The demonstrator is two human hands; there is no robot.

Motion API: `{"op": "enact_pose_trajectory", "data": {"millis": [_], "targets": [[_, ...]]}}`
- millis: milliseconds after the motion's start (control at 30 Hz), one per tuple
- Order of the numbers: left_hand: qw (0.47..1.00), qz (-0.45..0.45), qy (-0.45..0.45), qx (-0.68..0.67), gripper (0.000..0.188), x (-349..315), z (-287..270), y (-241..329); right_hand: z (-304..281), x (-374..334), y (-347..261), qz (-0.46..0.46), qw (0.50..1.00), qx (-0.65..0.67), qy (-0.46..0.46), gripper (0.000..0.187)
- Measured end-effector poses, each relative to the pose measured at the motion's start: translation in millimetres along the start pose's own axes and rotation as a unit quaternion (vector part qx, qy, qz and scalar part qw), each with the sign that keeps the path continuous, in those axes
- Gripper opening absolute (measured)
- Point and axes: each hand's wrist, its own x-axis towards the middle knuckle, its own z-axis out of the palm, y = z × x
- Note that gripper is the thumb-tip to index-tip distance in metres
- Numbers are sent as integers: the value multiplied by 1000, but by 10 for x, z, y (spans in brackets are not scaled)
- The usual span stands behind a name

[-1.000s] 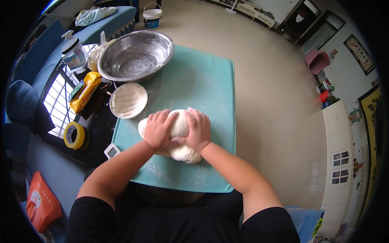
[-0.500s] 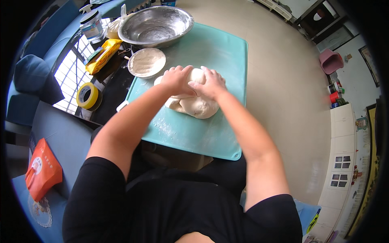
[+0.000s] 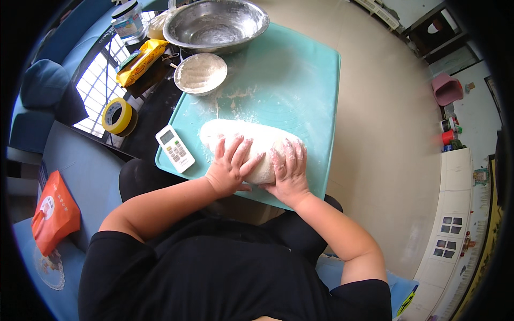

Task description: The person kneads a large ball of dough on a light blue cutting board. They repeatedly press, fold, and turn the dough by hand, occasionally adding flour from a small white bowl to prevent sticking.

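A large lump of white dough (image 3: 246, 136) lies long and smooth across the near half of a turquoise board (image 3: 289, 80). My left hand (image 3: 230, 166) grips its near side, with spread fingers curved over the top and the thumb low at the near edge. Close beside it, my right hand (image 3: 289, 171) clasps the right end of the dough, its fingers also bent over the top. Flour whitens my fingers. The underside of the dough is hidden. To the left of my left hand lies a white remote control (image 3: 174, 149), on the board's corner.
A small bowl of flour (image 3: 200, 74) and a big metal basin (image 3: 216, 27) stand beyond the dough. On the black table (image 3: 152, 115) at left are yellow tape (image 3: 119, 116), a yellow packet (image 3: 141, 63) and a lidded jar (image 3: 127, 22). An orange bag (image 3: 56, 213) lies on the blue seat.
Both hands have drawn back toward my body, and the dough has come nearer with them. It is turned from a folded heap into a longer, smoother shape. The remote control is now uncovered.
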Motion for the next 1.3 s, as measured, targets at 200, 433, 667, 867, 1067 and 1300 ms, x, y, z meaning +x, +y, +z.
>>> {"op": "enact_pose_trajectory", "data": {"millis": [200, 433, 667, 867, 1067, 1300], "targets": [[997, -18, 63, -32, 90, 794, 191, -503, 215, 547, 520, 94, 994, 45, -27, 104], [984, -163, -15, -65, 75, 1469, 225, -869, 257, 1383, 947, 260, 952, 30, -158, 73], [979, -201, 1, -23, 63, 1536, 234, -760, 451, 1328, 1032, 298, 947, -58, -108, 57], [986, -109, -79, -97, 97, 741, -321, -385, -518, 905, 544, 223, 903, 163, -329, 112], [987, -121, 25, -104, 104, 515, -252, -153, -508, 588, 9, 249, 948, 97, -175, 112], [985, -100, 98, -103, 79, 419, 6, -206, 185, 272, 116, 112, 992, 53, 4, 100]]}}
